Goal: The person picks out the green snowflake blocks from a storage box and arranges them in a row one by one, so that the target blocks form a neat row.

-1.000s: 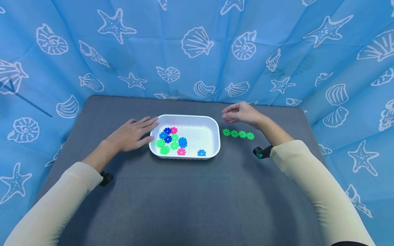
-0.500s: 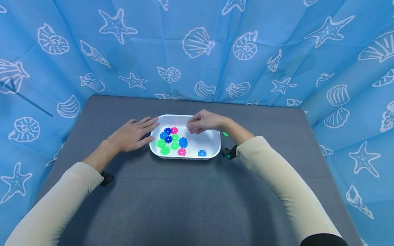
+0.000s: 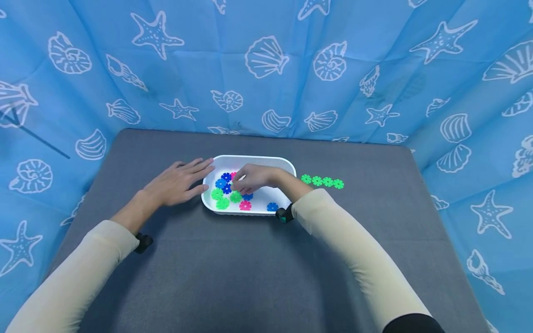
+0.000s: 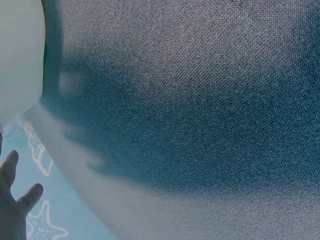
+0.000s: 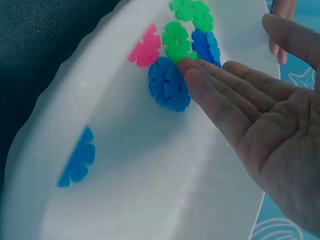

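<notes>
A white tray [image 3: 262, 161] holds several flower-shaped discs: green [image 3: 222, 203], blue [image 3: 272, 206], dark blue and pink [image 3: 245, 205]. My left hand [image 3: 176, 182] rests with spread fingers on the tray's left rim; part of it shows in the left wrist view [image 4: 12, 200]. Inside the tray, my right hand [image 3: 258, 178] reaches over the discs. In the right wrist view, the right hand [image 5: 270, 110] has extended fingers, their tips beside blue discs [image 5: 169, 85] and a green disc [image 5: 176, 41], with thumb apart. No disc is seen between thumb and fingers.
Right of the tray, several green discs [image 3: 322, 181] lie in a row on the grey table [image 3: 258, 268]. A blue curtain [image 3: 187, 60] with white shells and starfish hangs behind and beside the table.
My right hand has moved left from above the row of green discs, across the tray and down to the discs inside. The left hand has stayed on the rim.
</notes>
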`<state>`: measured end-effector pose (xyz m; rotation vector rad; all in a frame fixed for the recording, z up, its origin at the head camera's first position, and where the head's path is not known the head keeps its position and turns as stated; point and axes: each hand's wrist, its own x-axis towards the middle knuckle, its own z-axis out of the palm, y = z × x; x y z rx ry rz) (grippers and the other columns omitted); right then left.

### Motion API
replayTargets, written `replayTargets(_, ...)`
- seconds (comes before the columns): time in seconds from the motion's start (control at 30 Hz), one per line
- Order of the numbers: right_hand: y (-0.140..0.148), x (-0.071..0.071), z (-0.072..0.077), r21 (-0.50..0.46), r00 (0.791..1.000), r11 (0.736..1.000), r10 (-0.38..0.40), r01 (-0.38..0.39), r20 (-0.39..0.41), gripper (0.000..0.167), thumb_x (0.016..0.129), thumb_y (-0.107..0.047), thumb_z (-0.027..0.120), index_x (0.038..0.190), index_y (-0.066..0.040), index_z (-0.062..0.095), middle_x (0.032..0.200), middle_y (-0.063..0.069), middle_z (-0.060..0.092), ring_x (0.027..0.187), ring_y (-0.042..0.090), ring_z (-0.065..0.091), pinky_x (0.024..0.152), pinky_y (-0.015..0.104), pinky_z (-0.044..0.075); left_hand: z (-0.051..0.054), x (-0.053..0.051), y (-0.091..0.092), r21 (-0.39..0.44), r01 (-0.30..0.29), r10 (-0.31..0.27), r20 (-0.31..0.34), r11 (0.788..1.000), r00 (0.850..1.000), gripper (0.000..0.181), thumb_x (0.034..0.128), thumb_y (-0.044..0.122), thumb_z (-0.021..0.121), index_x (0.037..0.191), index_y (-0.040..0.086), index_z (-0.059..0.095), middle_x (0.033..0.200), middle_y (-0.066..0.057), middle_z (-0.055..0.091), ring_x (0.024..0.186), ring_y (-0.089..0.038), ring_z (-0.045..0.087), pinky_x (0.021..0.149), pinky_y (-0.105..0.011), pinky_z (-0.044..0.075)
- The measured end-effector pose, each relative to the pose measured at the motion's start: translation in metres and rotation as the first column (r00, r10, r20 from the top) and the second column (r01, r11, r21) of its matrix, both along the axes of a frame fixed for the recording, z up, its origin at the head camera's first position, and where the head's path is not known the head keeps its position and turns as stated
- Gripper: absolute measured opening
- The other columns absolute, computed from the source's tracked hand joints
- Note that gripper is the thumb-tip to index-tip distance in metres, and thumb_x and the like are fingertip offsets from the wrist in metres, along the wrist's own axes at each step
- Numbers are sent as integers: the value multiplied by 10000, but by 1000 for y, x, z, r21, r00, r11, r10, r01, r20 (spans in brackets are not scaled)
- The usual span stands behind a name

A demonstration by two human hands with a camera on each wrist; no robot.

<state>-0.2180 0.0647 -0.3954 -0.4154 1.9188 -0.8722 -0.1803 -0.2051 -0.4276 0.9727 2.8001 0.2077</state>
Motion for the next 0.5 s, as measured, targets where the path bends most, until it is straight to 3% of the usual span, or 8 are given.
replayTargets(0.17, -7, 1, -4, 23, 1000, 1000, 1, -1, -19, 460, 1002, -279, 615, 1381, -29, 541, 1243, 171, 641, 1123, 271, 644, 957, 355, 523, -1, 0, -1, 17, 7, -7, 2, 1000, 1000, 686, 1011, 482, 506, 1587, 191, 273, 1653, -26, 205, 1492, -351, 226, 1110, -671, 238)
replayTargets(0.5, -14, 4, -5, 9, 999, 1000, 29, -29, 36, 418, 1018, -267, 585, 1365, -38, 545, 1217, 176, 660, 1122, 279, 642, 963, 376, 517, -2, 0, -1, 27, 19, -18, -13, 999, 1000, 674, 1017, 470, 499, 1586, 183, 279, 1653, -27, 204, 1489, -351, 234, 1103, -675, 245)
